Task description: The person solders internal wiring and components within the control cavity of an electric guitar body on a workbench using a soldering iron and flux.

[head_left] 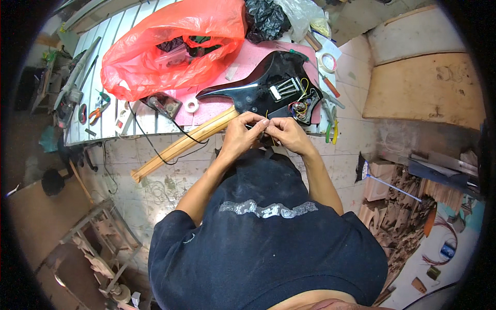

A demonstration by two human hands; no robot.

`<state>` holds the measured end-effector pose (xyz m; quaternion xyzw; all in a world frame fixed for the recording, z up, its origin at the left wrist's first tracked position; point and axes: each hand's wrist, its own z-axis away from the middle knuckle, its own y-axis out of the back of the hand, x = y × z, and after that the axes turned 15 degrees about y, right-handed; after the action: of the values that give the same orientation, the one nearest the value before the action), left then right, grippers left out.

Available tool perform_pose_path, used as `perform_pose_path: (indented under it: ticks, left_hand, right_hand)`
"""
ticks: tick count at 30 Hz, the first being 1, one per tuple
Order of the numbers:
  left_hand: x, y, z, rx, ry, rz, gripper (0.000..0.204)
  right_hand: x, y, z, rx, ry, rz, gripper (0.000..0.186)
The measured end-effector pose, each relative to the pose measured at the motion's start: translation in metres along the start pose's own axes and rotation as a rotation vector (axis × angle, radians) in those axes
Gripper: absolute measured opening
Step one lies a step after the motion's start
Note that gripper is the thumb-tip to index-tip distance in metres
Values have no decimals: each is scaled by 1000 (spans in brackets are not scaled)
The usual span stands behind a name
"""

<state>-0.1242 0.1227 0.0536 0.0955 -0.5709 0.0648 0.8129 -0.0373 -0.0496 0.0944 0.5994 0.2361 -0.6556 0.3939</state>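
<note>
"What's hard to see?"
"What the fingers hold. The left hand and right hand meet tip to tip, thumbs and forefingers pinching something thin; a fine strand shows above and below, its ends untraceable. The hands also hide part of the electric guitar's lower edge."

"Where does the guitar lie?"
"Body on a pink foam sheet, toward the right end of the workbench. Coloured wires tangle in its open cavity. The wooden neck slants past the near edge, over the floor."

"What crowds it?"
"A red plastic bag bulges from the far edge, its dark contents unclear. A tape roll sits by the body's horn. Right: a red-handled screwdriver, and green- and yellow-handled tools at the near right corner. A black cable loops below the near edge to the neck."

"Any room?"
"Bare slats show toward the near left corner. The wearer's torso stands close to the near edge; tiled floor shows either side."
</note>
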Motion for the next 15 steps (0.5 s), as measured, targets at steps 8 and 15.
perform_pose_path:
  ticks: [8,15]
  left_hand:
    - [-6,2,-1,102,280,395,21]
    - [-14,-13,-15,100,296,383,24]
  right_hand:
    - [-7,19,13,-206,-83,103,29]
    - [-9,43,16,-171,-120,277,22]
